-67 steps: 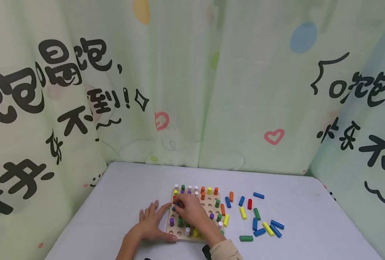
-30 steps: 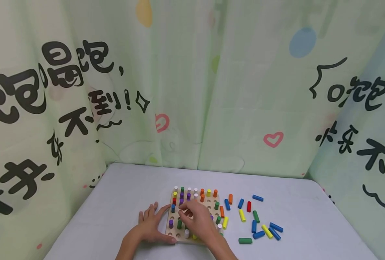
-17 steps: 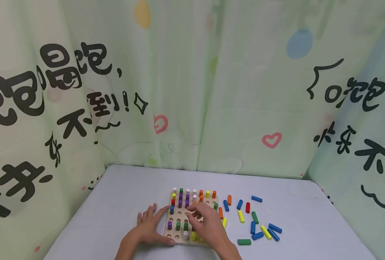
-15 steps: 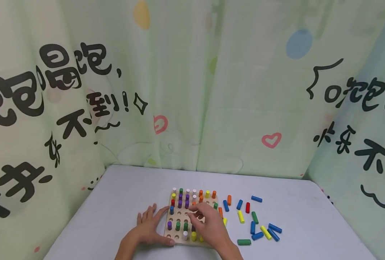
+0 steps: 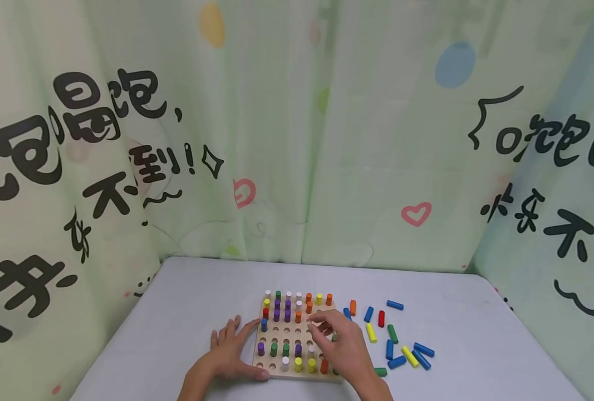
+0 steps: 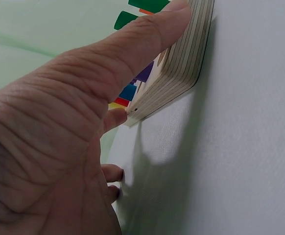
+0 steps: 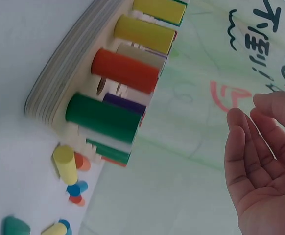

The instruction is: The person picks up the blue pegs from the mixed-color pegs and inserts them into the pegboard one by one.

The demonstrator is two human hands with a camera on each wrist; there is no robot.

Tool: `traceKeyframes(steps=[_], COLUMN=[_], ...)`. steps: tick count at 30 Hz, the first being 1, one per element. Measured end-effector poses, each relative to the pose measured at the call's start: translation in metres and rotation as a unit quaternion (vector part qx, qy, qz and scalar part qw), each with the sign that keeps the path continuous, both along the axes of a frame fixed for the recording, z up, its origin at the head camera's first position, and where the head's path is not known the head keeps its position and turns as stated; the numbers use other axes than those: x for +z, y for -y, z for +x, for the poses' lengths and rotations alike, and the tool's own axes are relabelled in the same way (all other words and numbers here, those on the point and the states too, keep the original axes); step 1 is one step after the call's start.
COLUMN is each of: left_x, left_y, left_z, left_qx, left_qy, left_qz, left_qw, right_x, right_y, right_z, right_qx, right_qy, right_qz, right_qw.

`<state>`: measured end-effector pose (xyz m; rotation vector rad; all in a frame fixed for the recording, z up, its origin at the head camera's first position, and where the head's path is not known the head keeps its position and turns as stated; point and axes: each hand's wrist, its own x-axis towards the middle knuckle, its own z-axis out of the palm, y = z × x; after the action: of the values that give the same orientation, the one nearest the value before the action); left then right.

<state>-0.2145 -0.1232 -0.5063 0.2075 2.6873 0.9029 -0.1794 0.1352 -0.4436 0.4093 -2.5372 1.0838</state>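
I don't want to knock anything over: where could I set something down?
Bare table lies left of the left hand, between the board and the curtain behind, and right of the scattered pegs. It's crowded on the board, with standing pegs and the right hand above, and among the scattered pegs.

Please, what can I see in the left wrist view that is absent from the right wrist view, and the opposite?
Only the left wrist view shows the left hand, its thumb touching the pegboard.

Only the right wrist view shows the right hand, holding nothing, the loose pegs on the table, and black writing on the curtain.

Both show the pegboard, some standing pegs, the table and the curtain.
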Motion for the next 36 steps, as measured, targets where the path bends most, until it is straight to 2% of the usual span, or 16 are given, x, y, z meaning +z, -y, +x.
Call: traceKeyframes(steps=[5, 13, 20, 27, 36], left_x=[0.0, 0.0, -0.001, 0.001, 0.001], left_y=[-0.001, -0.001, 0.0, 0.0, 0.0], left_z=[0.0, 0.0, -0.001, 0.001, 0.001], left_qx=[0.003, 0.004, 0.004, 0.002, 0.0], left_qy=[0.0, -0.007, -0.009, -0.002, -0.009], left_qz=[-0.004, -0.018, -0.017, -0.011, -0.014], left_qw=[1.0, 0.9998, 0.9998, 0.9999, 0.9999], right_x=[0.0, 0.001, 0.0, -0.002, -0.007], right_y=[-0.009, -0.024, -0.033, -0.042, -0.055], right_z=[0.0, 0.003, 0.003, 0.007, 0.008], right_qx=[-0.027, -0.048, -0.074, -0.081, -0.111], right_qy=[0.0, -0.001, 0.028, 0.049, 0.071], right_qz=[-0.003, -0.002, -0.004, -0.01, 0.018], right_qw=[0.9996, 0.9989, 0.9968, 0.9954, 0.9911])
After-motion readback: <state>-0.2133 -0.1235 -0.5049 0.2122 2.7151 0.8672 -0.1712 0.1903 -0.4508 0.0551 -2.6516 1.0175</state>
